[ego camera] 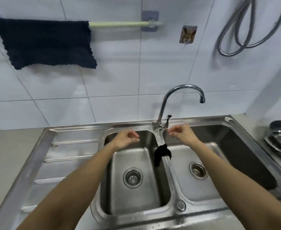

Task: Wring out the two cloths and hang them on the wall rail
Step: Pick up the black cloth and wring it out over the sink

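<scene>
A dark blue cloth (43,44) hangs spread over the left part of the pale green wall rail (123,24). A second, small black cloth (161,154) lies bunched over the divider between the two sink basins. My left hand (126,139) hovers over the back of the left basin, fingers loosely curled, holding nothing. My right hand (181,132) hovers near the tap base, fingers also loosely curled and empty. Both hands are above and behind the black cloth, apart from it.
A steel double sink (73,146) with a ribbed drainer on the left fills the counter. A chrome gooseneck tap (182,95) rises behind the divider. A wall hook (187,34) and a looped metal hose (252,30) hang at the right. Steel dishes (280,140) sit far right.
</scene>
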